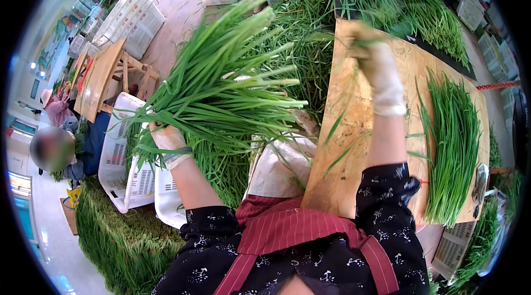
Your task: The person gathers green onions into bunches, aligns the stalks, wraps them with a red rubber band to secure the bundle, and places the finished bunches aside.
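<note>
Within the left grip (168,139), green stalks (218,93) (a loose fan)

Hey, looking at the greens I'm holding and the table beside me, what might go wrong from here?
First, your left hand grips the bunch of greens toward one end while the stalks splay wide, so some might slip out.

Second, the neat bundle lies close to the table's edge and could be nudged off.

Third, your right hand is blurred, perhaps moving quickly, so it might scatter more loose leaves.
</note>
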The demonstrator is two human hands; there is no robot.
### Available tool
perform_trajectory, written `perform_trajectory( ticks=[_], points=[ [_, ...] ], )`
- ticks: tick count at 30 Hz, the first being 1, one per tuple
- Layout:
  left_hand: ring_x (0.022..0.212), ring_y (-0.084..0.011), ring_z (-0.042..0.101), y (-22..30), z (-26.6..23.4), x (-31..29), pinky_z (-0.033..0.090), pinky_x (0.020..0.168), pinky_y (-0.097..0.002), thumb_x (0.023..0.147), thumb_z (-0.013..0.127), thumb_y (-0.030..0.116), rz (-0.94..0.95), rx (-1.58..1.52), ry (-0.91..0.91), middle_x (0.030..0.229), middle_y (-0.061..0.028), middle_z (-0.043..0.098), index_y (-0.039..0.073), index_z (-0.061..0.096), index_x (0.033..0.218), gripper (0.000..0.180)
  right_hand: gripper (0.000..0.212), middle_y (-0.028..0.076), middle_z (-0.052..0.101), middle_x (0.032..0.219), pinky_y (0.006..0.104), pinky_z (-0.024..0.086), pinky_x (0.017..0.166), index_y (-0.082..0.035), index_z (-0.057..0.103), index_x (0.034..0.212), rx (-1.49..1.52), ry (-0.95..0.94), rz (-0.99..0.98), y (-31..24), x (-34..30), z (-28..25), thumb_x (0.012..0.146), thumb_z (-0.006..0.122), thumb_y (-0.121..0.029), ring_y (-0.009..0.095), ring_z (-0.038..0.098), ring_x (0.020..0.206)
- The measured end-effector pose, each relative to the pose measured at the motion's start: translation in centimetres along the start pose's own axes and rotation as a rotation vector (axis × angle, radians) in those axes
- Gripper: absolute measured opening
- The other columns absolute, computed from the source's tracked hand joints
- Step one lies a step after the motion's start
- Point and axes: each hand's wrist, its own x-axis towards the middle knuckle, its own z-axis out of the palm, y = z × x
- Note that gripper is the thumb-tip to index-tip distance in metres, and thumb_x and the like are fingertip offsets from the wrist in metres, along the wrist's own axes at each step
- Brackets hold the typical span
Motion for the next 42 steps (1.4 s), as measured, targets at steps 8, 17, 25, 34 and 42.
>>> perform_trajectory(
  ticks=[8, 17, 25, 34, 42],
  points=[
    [0.086, -0.0193, 0.058, 2.2, 1.4, -0.1, 0.052, 0.078, -0.0339, 0.085, 0.056, 0.015, 0.002, -0.029, -0.029, 0.101, -0.0095, 0.060, 0.001, 0.057, 0.106, 0.025, 0.050, 0.002, 0.062, 0.102, 0.0190, 0.043, 0.053, -0.012, 0.046, 0.128, -0.263, -0.733, 0.263, 0.3, 5.0, 6.4, 0.082, 0.060, -0.026, 0.005, 0.055, 0.076],
    [0.091, -0.0209, 0.058, 3.6, 2.6, -1.2, 0.050, 0.082, -0.0362, 0.085, 0.056, 0.020, -0.169, -0.296, -0.086, 0.097, -0.0087, 0.062, 0.004, 0.059, 0.101, 0.022, 0.024, 0.000, 0.059, 0.073, 0.0222, 0.039, 0.054, -0.003, 0.062, 0.093, -0.580, -0.680, 0.257, -0.2, -0.7, 5.1, 0.083, 0.062, -0.025, 0.007, 0.048, 0.060],
    [0.085, -0.0233, 0.060, 3.4, 3.7, -0.9, 0.051, 0.081, -0.0385, 0.082, 0.059, 0.018, -0.167, -0.419, 0.007, 0.094, -0.0110, 0.063, 0.004, 0.061, 0.094, 0.019, 0.022, 0.001, 0.050, 0.068, 0.0249, 0.044, 0.063, -0.006, 0.054, 0.090, 0.452, -0.158, -0.027, 2.2, -0.4, -8.3, 0.091, 0.050, -0.027, 0.009, 0.047, 0.057],
    [0.091, -0.0282, 0.060, 4.7, 4.1, 0.9, 0.049, 0.085, -0.0455, 0.078, 0.060, 0.024, -0.187, -0.500, 0.086, 0.096, -0.0127, 0.063, 0.002, 0.062, 0.094, 0.027, 0.079, 0.026, 0.053, 0.116, 0.0331, 0.043, 0.088, 0.005, 0.037, 0.128, -1.176, 0.004, 0.043, 2.2, 2.3, 2.7, 0.077, 0.060, -0.052, 0.032, 0.056, 0.102],
    [0.086, -0.0246, 0.061, 4.2, 3.4, 0.6, 0.051, 0.081, -0.0405, 0.078, 0.061, 0.020, -0.174, -0.573, -0.004, 0.090, -0.0105, 0.064, 0.003, 0.063, 0.087, 0.020, 0.057, 0.017, 0.065, 0.079, 0.0355, 0.046, 0.079, -0.012, 0.068, 0.097, -1.526, -0.275, 0.077, 1.6, 1.9, 7.8, 0.074, 0.055, -0.063, 0.031, 0.062, 0.080]
  ],
)
